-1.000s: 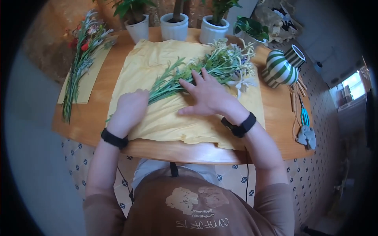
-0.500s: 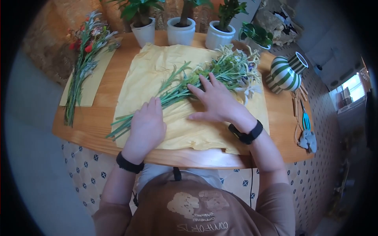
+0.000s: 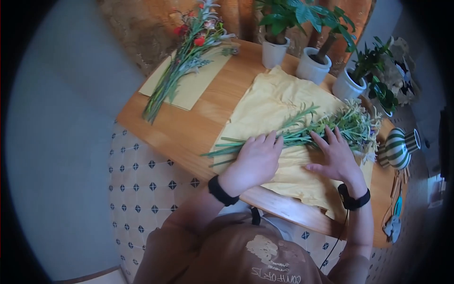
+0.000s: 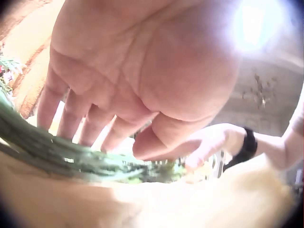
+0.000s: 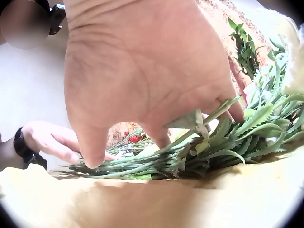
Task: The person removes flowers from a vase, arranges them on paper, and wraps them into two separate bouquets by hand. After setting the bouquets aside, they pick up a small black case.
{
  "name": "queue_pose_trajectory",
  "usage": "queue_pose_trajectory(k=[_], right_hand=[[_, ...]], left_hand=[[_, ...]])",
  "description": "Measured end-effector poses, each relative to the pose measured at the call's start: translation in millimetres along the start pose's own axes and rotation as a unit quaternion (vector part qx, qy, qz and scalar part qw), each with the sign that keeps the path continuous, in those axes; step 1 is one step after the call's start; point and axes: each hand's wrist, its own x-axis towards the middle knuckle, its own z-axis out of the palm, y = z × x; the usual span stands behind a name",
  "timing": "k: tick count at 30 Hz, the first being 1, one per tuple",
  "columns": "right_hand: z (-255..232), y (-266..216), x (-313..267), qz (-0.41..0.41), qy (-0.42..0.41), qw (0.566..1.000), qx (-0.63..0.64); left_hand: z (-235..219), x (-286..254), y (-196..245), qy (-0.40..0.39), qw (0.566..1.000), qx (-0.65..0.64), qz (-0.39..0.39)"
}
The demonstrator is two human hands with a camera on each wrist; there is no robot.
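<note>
A bouquet of pale artificial flowers with long green stems [image 3: 302, 137] lies on a sheet of yellow wrapping paper [image 3: 269, 92]. My left hand [image 3: 257, 158] rests over the stems near their cut ends. In the left wrist view its fingers [image 4: 71, 114] reach down straight to the stems, with the thumb close by. Spread fingers of my right hand [image 3: 336, 158] touch the leafy part just below the blossoms. Its palm arches over the leaves [image 5: 228, 137] in the right wrist view, thumb held apart.
A second bunch with red flowers [image 3: 182, 61] lies on folded yellow paper [image 3: 208, 80] at the left. Potted plants in white pots [image 3: 314, 66] line the back edge. To the right are a green-striped vase [image 3: 397, 149] and teal-handled scissors [image 3: 397, 206].
My left hand has slid from the middle of the stems toward their lower ends, uncovering them. The head view has turned left, so everything appears shifted right. My right hand keeps its place on the bouquet.
</note>
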Motion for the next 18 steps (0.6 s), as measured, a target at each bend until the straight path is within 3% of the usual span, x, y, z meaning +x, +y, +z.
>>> queue_pose_trajectory(k=[2,4,6,9,12,13,18], right_hand=[[-2,0,0,-0.002,-0.005,1.0,0.001],[-3,1,1,0.004,-0.019,1.0,0.002],[-5,-1,1,0.007,-0.021,1.0,0.003],[-4,-2,0,0.01,-0.02,1.0,0.001],[-2,-1,-1,0.011,-0.008,1.0,0.0],[-1,-1,-2,0.01,-0.004,1.0,-0.001],[1,0,-4,0.005,0.01,1.0,0.008]], left_hand=[[-14,-11,-22,0.017,0.998,-0.039,0.037],[-36,-26,-58,0.101,0.989,-0.105,0.018],[-58,-38,-109,0.12,0.988,-0.086,-0.038],[-84,-46,-166,0.039,0.954,0.007,-0.296],[-84,-43,-215,-0.007,0.938,0.052,-0.342],[-82,-41,-221,-0.021,0.924,0.065,-0.377],[-58,-39,-237,-0.011,0.921,0.098,-0.378]])
